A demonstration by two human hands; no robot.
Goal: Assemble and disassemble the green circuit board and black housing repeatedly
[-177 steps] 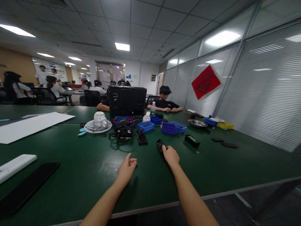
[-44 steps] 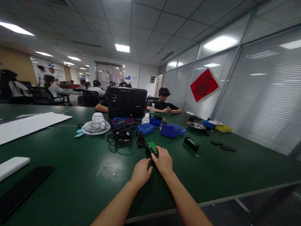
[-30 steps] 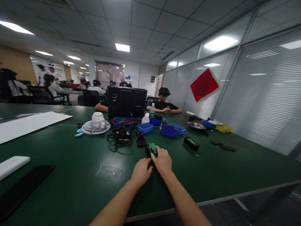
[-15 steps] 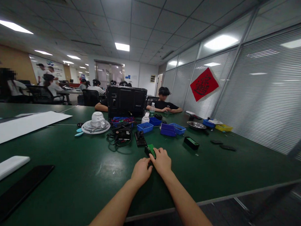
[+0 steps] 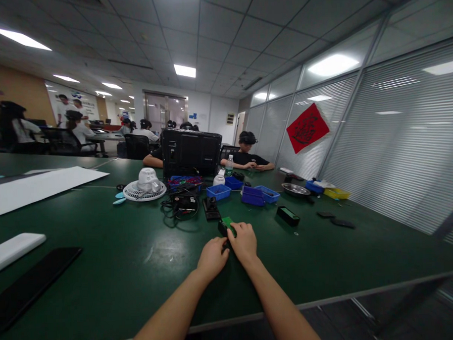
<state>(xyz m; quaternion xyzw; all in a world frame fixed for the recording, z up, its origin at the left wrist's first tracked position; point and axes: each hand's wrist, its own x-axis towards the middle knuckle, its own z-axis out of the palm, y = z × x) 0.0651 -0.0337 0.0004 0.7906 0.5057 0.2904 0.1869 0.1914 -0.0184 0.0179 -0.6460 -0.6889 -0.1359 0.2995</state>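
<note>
A small black case with a green circuit board (image 5: 227, 222) in it rests on the green table in front of me. Over its right and near side lies my right hand (image 5: 244, 241), fingers curled onto the board and case. At the near left end, my left hand (image 5: 213, 255) has its fingers bent against the case. Both hands hide the case's near part. Just beyond it stands a black device on a flat base (image 5: 212, 209). To the right sits a similar black case with a green top (image 5: 288, 215).
Blue bins (image 5: 218, 191), a white fan (image 5: 144, 187), a black adapter with cables (image 5: 185, 205) and a monitor's back (image 5: 191, 152) stand farther off. A metal dish (image 5: 296, 189) is at right, a black slab (image 5: 33, 286) at left. Across the table sits a person (image 5: 248, 157).
My right hand has shifted very slightly over the board. My left hand and the case stay almost where they were.
</note>
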